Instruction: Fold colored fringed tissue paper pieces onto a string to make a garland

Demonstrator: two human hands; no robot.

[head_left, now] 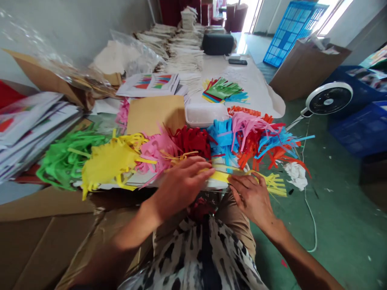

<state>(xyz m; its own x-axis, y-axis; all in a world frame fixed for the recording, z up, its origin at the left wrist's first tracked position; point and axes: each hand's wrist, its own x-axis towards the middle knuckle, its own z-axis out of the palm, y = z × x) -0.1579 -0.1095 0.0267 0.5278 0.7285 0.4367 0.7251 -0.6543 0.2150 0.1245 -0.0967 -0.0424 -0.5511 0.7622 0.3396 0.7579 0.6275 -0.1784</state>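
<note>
Hands (181, 187) press yellow paper strip (219, 176) at table edge (127, 185)

A grey wall (75, 24) runs along the upper left of the frame, and daylight comes through a window (335, 16) at upper right and a bright doorway (252, 16) at top centre, beside dark red chairs (236, 18). The green floor (341, 229) fills the lower right, holding a white fan (329, 98) and blue crates (356, 125).

matt crinkly paper fringes (157, 151), smooth white plastic tub (205, 114), rough brown cardboard (45, 237), shiny clear plastic bag (136, 52), glossy green painted floor (338, 225), blue plastic crate (353, 129)
</note>
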